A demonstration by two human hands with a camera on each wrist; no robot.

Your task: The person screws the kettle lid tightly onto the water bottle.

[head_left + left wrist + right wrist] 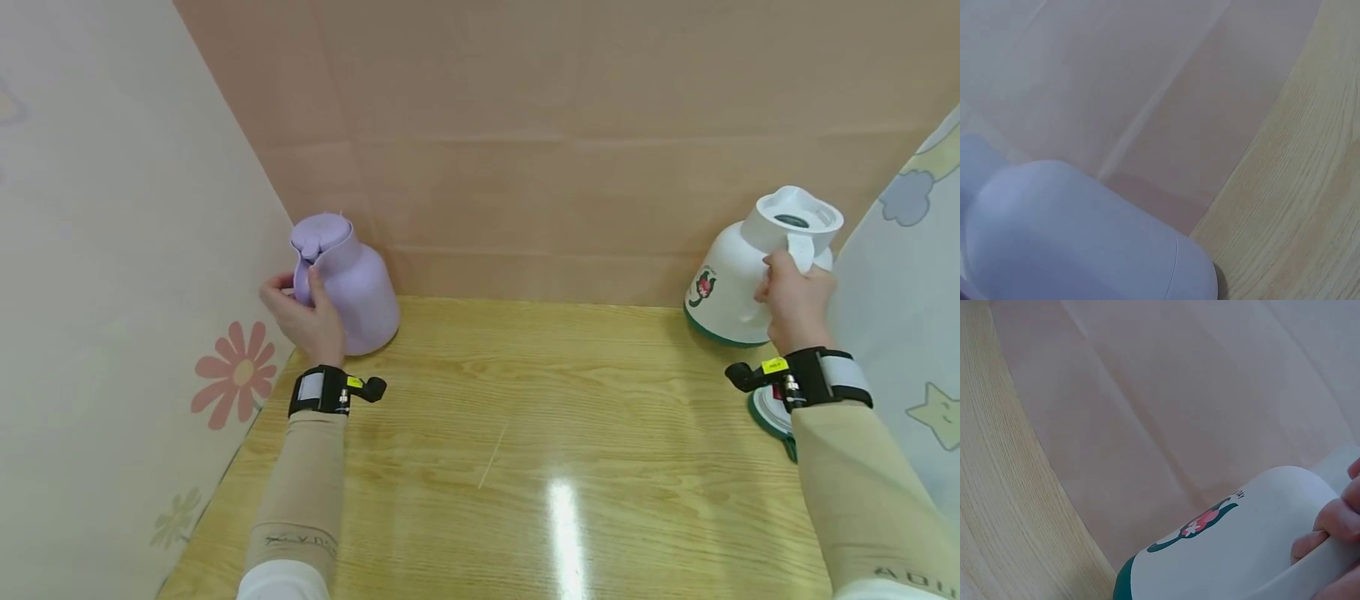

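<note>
Wooden table (525, 433), one, is lying bare between your two hands, with open room there; panels are closing in behind and at both sides. Two jugs. White jug (738, 279), lid off, mouth open, insides not showing: your right hand (795, 304) is gripping its handle, tilting it by the right edge. Purple jug (348, 283), lid on, standing upright at the left rear corner: your left hand (307, 317) is curling round its handle. One green-rimmed white lid (768, 412) is lying under your right wrist.

The right forearm hides most of a green-rimmed lid (767, 414) on the table.
</note>
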